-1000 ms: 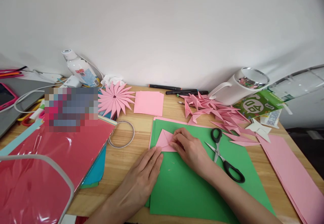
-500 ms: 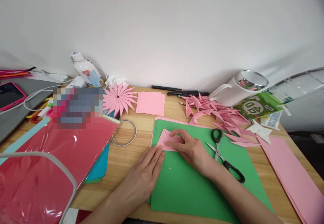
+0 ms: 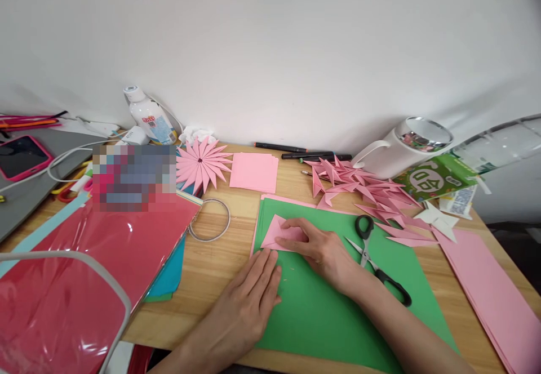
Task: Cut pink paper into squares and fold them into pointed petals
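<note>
A small folded pink paper (image 3: 276, 233) lies on a green sheet (image 3: 329, 312) on the wooden table. My right hand (image 3: 321, 250) lies over the paper's right part, fingers stretched flat and pressing it down. My left hand (image 3: 249, 301) rests flat on the green sheet just below the paper's lower left edge, fingers together and extended, fingertips near the paper.
Black-handled scissors (image 3: 376, 261) lie right of my right hand. Behind are folded pink petals (image 3: 363, 188), a pink paper flower (image 3: 203, 165), a pink square stack (image 3: 253, 172), markers (image 3: 313, 155), a white mug (image 3: 399, 146). A red folder (image 3: 84, 267), a wire ring (image 3: 210, 220) sit left; pink sheets (image 3: 490, 289) right.
My right hand's fingers have flattened and slid left along the pink paper, pressing its fold. My left hand has shifted slightly toward the paper. The view has drifted a little.
</note>
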